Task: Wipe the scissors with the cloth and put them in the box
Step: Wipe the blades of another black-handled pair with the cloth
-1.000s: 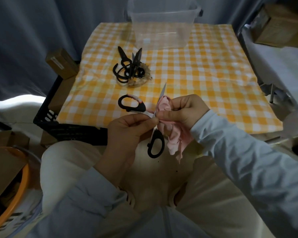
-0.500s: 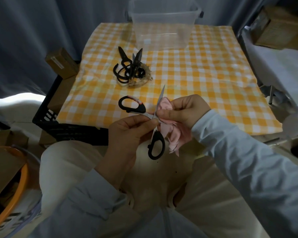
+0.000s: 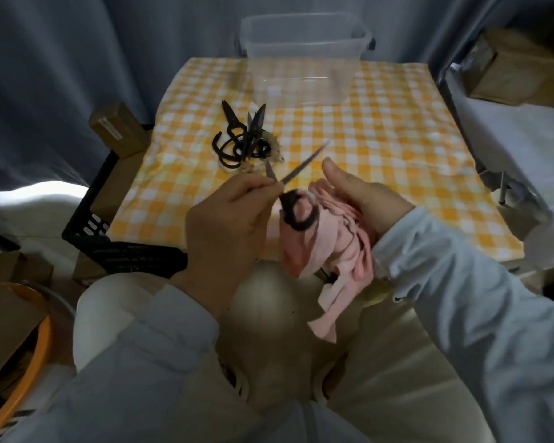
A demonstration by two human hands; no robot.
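Room: blue-grey curtain behind, at 12 o'clock.
Desk: covered in yellow-and-white check.
Box: clear plastic, standing at the desk's 12 o'clock edge.
Black crate: beside the desk at 9 o'clock.
Pink cloth: bunched, hanging over the desk's 6 o'clock edge, grasped in the right hand, thumb raised.
Left hand: fingers pinching the scissors near the pivot.
Spare scissors: black pile at the desk's 10 o'clock.
Scissors: blades parted, pointing to 1 o'clock; black handle against the cloth; blurred.
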